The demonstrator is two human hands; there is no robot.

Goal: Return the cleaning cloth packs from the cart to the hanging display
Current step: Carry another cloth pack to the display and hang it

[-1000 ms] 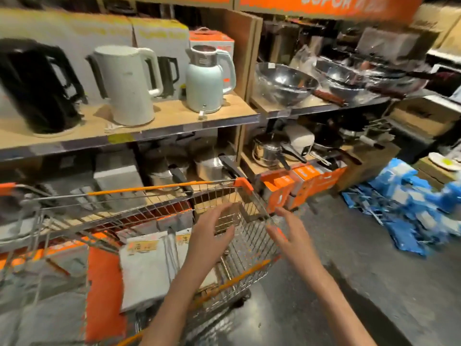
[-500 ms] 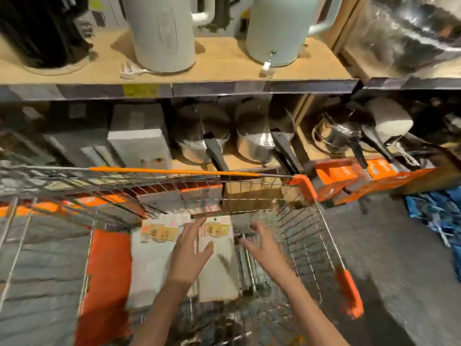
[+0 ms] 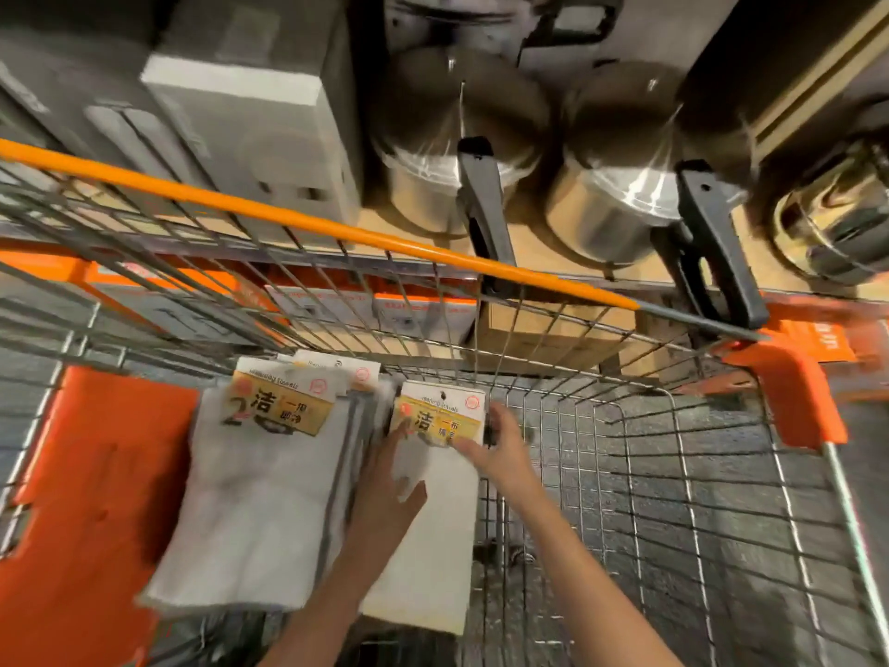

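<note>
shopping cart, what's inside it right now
Cleaning cloth packs lie stacked inside the cart; both hands, left hand and right hand, touch the right pack. Lower packs are covered.

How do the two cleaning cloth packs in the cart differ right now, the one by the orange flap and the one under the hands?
The left pack lies untouched against the orange flap; the right pack has both hands on it, left hand on its face, right hand at its edge. The left pack sits on further packs; the right one looks single. Both are white with yellow header labels.

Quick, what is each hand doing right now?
Left hand: open, fingers resting on the right cloth pack.
Right hand: gripping that pack's top right edge.
</note>
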